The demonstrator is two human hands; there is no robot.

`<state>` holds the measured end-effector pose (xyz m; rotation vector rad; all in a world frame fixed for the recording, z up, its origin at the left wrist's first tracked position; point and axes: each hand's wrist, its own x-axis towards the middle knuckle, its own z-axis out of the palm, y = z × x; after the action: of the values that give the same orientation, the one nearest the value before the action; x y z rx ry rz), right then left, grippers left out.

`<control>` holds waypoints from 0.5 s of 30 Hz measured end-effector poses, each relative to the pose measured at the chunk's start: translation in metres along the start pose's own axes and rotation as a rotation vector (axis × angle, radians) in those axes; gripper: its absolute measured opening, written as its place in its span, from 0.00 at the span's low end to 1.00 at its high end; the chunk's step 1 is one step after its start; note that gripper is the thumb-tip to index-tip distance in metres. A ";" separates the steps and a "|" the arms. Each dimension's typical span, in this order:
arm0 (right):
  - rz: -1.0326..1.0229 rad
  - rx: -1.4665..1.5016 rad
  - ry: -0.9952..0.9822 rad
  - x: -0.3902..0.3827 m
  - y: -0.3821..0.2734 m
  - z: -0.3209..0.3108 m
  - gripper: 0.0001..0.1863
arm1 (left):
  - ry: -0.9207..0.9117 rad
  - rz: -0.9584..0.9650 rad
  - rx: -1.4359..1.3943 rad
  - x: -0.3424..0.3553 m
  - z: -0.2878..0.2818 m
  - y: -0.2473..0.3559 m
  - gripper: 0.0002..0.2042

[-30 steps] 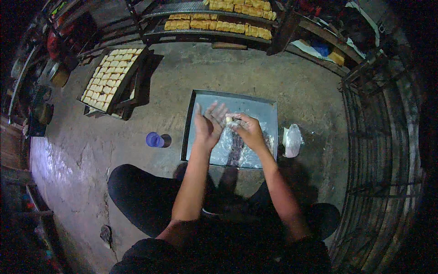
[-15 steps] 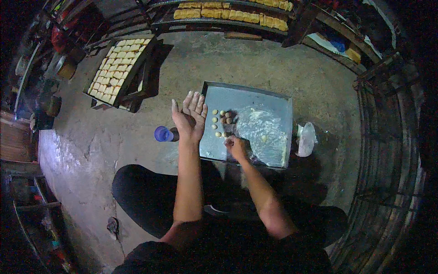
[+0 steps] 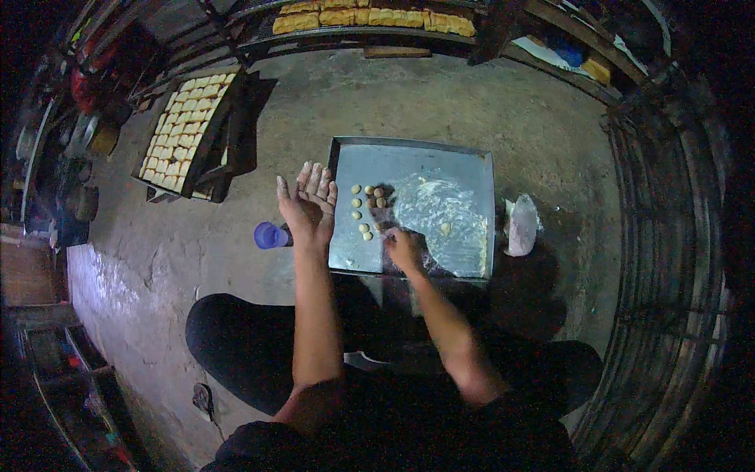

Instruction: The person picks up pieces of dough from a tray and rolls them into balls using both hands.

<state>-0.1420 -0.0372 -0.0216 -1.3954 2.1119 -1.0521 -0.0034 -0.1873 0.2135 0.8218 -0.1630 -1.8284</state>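
Note:
My left hand (image 3: 311, 203) is held palm up over the left edge of a shallow metal tray (image 3: 409, 144), its fingers spread and dusted with flour. Nothing lies on that palm. Low over the tray, my right hand (image 3: 403, 248) has its fingertips drawn together beside the small dough balls; whether something sits between them is too small to make out. Several pale dough balls (image 3: 356, 203) stand in a loose group on the tray's left half, some in shadow. White flour (image 3: 436, 200) is smeared across the right half, with one small dough piece (image 3: 446, 229) in it.
A blue plastic cup (image 3: 270, 235) stands left of the tray, a clear bag of white stuff (image 3: 521, 226) right of it. Farther left, a tray of pale buns (image 3: 182, 130) rests on a stand. Baked loaves (image 3: 370, 18) fill a rack at the back. A slatted rack (image 3: 664, 236) borders the right.
The whole view has shifted slightly, moving the tray leftward in it. My right hand's fingertips are now a little apart from the nearest dough balls. My left hand stays palm up.

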 end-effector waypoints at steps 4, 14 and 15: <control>0.083 -0.081 0.116 -0.004 0.045 -0.042 0.13 | -0.007 -0.020 0.048 -0.007 0.009 -0.008 0.31; 0.239 -0.477 0.219 -0.011 0.091 -0.106 0.33 | -0.046 -0.088 0.164 -0.020 0.022 -0.020 0.29; 0.178 -0.481 0.194 -0.008 0.089 -0.105 0.33 | -0.045 -0.085 0.170 -0.022 0.024 -0.018 0.28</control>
<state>-0.2634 0.0282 -0.0237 -1.3073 2.7039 -0.6563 -0.0280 -0.1667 0.2330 0.9182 -0.3205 -1.9328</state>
